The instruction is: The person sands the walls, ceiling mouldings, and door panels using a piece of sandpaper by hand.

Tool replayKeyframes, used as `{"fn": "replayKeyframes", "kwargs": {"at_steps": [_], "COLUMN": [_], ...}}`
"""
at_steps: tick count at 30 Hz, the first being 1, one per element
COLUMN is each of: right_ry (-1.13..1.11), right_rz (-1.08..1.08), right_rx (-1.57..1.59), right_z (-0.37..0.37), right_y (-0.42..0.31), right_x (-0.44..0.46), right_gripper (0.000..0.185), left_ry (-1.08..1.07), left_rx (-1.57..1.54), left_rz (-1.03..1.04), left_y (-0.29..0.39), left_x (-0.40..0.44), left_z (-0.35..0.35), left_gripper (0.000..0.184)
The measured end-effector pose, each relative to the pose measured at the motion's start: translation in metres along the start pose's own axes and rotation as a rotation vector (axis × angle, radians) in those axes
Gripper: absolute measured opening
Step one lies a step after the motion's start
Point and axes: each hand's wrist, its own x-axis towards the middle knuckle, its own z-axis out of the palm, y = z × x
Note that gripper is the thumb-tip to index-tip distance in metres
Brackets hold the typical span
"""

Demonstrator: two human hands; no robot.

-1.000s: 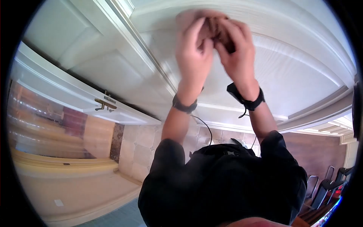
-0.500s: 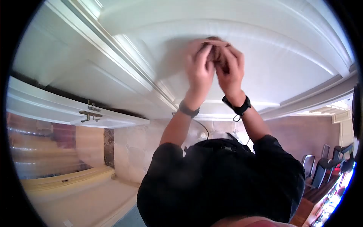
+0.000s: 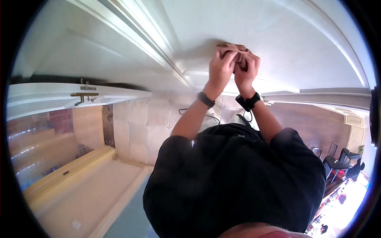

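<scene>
Through the head view I have the big white door panel up top. The left hand and right hand have come down from near its upper edge toward the lower one, so a lower stretch of panel is now before them. Fingers on both curl inward, pinching the bunched brown cloth between them; whether it touches the panel I can't tell from here
</scene>
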Motion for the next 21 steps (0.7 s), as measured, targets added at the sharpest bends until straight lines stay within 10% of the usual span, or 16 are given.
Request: {"fn": "replayKeyframes", "kwargs": {"at_steps": [13,21], "right_ry": [-0.741,-1.018], "right_rz": [0.389,0.462], "right_rx": [0.152,-0.068], "right_z": [0.09,0.096], "right_y": [0.004,0.062], "right_x": [-0.119,-0.183], "right_gripper": [0.044,0.043], "left_ry": [0.035,-0.292], "left_rx": [0.214,0.071], "left_rz": [-0.635,-0.879], "left_y": [-0.124,-0.184], "left_x": [-0.125,-0.198], "left_z": [-0.048,-0.008], "left_gripper": [0.027,0.021]}}
